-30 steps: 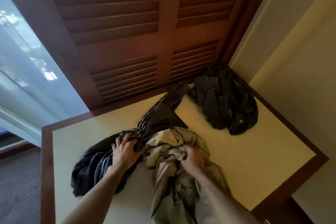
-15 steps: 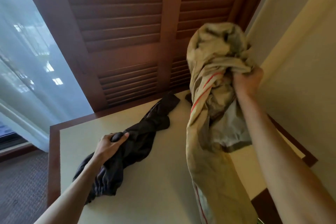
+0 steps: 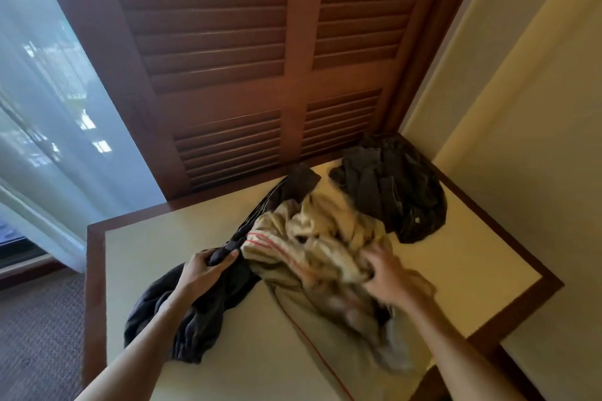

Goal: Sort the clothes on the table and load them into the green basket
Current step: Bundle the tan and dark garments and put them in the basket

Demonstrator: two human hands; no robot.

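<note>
Left hand (image 3: 202, 270) holds a closed grip around the dark grey crumpled garment (image 3: 182, 309) at lower left; right hand (image 3: 387, 273), blurred, fingers spread on the beige red-striped cloth (image 3: 312, 244) at centre. Both lie on the cream wood-edged tabletop (image 3: 156, 238), before brown louvred doors (image 3: 260, 58).

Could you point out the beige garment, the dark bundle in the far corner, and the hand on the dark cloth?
Beige garment (image 3: 312, 231): head view, crumpled upper folds.
Dark bundle (image 3: 400, 189): head view, its middle.
Left hand (image 3: 203, 270): head view, back of hand.

head view — looks steeply down, close over table (image 3: 195, 238).
</note>
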